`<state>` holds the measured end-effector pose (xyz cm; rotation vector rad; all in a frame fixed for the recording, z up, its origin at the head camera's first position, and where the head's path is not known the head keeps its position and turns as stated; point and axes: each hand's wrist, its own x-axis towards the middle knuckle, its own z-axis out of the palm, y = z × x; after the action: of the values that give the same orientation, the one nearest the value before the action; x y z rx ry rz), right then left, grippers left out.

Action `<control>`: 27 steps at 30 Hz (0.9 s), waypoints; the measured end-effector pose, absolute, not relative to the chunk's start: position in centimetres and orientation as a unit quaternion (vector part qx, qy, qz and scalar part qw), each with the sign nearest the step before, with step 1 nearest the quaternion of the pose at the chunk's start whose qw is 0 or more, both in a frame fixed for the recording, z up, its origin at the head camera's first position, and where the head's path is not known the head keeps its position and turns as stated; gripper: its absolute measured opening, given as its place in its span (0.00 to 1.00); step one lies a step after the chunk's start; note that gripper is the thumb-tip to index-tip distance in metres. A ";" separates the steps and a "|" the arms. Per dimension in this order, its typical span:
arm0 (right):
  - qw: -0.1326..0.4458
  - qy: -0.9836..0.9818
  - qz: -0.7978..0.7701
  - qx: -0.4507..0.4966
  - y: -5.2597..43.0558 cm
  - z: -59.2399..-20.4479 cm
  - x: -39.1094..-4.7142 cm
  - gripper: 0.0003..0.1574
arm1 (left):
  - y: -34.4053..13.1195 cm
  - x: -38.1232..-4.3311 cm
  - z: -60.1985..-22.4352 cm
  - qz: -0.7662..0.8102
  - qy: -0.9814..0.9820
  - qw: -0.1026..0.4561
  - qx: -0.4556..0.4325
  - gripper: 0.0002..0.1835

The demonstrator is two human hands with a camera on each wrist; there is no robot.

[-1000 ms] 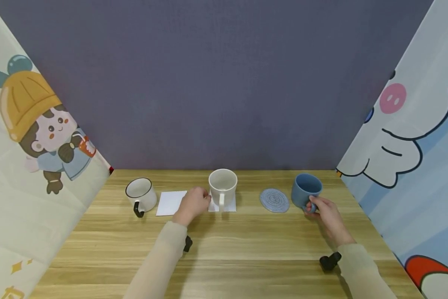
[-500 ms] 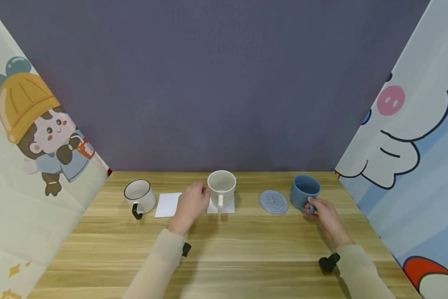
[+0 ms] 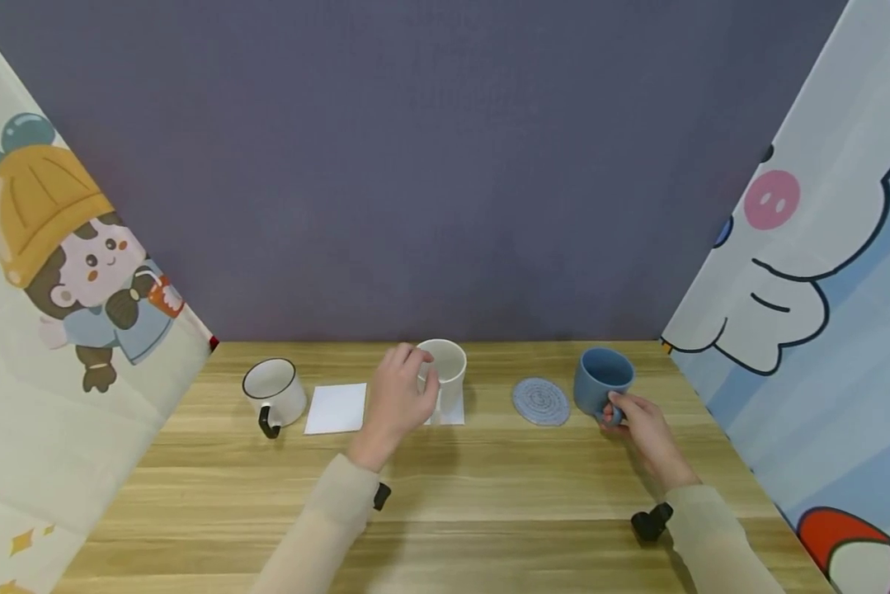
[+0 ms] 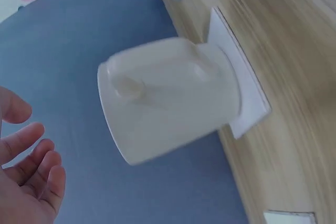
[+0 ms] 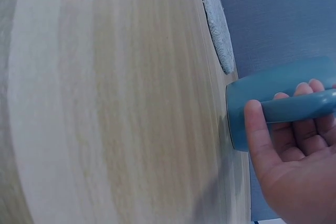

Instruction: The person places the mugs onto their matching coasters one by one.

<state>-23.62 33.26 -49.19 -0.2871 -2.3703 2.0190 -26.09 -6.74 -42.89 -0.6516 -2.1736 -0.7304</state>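
Observation:
A white mug (image 3: pixel 454 373) stands upright on a square white coaster (image 4: pixel 231 51) in the middle of the table. My left hand (image 3: pixel 398 398) hovers at its left rim in the head view, partly covering the mug. The left wrist view shows the fingers loosely bent and apart from the mug, holding nothing. On the right, my right hand (image 3: pixel 648 433) grips the handle of a blue mug (image 3: pixel 599 381). Its thumb lies on one side of the handle, with the fingers behind. This mug is upright on the wood, just right of a round grey-blue woven coaster (image 3: pixel 541 402).
A second square white coaster (image 3: pixel 335 409) lies left of my left hand. Further left stands a white mug with a black rim and black handle (image 3: pixel 277 394). A dark grey panel (image 3: pixel 445 181) closes off the table's back; printed cloths hang on both sides.
My left hand first stays low by the white mug's left side, then lifts up and opens its fingers near the rim. The right hand keeps its grip on the blue mug.

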 end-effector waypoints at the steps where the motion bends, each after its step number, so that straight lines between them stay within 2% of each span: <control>1: 0.006 -0.758 0.646 -0.091 33.2 -49.1 -23.6 0.24 | -6.4 -26.1 -42.8 -0.281 -0.844 0.374 -0.262 0.05; 6: 0.007 -0.759 0.645 -0.083 33.2 -49.0 -23.4 0.24 | -4.9 -26.0 -42.0 -0.265 -0.836 0.380 -0.295 0.06; 13: 0.012 -0.758 0.648 -0.077 33.2 -49.1 -23.4 0.24 | -3.2 -25.7 -41.1 -0.237 -0.851 0.345 -0.316 0.07; 27: 0.014 -0.752 0.655 -0.073 33.4 -49.2 -23.5 0.23 | 0.0 -25.5 -40.2 -0.215 -0.881 0.262 -0.330 0.20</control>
<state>-23.50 33.36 -49.17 -0.2259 -2.3422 2.0386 -25.54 -0.03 -40.18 -0.8923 -2.3836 -0.5808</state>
